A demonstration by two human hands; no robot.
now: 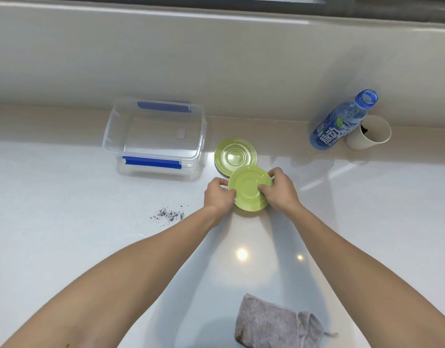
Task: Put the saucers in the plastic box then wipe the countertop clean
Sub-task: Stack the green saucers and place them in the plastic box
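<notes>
Two light green saucers sit near the middle of the white countertop [65, 222]. I hold the near saucer [246, 188] by both sides, my left hand [218, 197] on its left rim and my right hand [281, 190] on its right rim. It overlaps the edge of the far saucer [235, 154], which lies flat just behind it. A clear plastic box [111, 136] with blue clips stands open and empty to the left of the saucers. A patch of dark crumbs [170, 214] lies left of my left wrist. A grey cloth [274, 325] lies crumpled near the front edge.
An uncapped blue drink bottle [339, 124] leans at the back right, next to a beige cup [369, 133]. A raised ledge and wall run along the back of the counter.
</notes>
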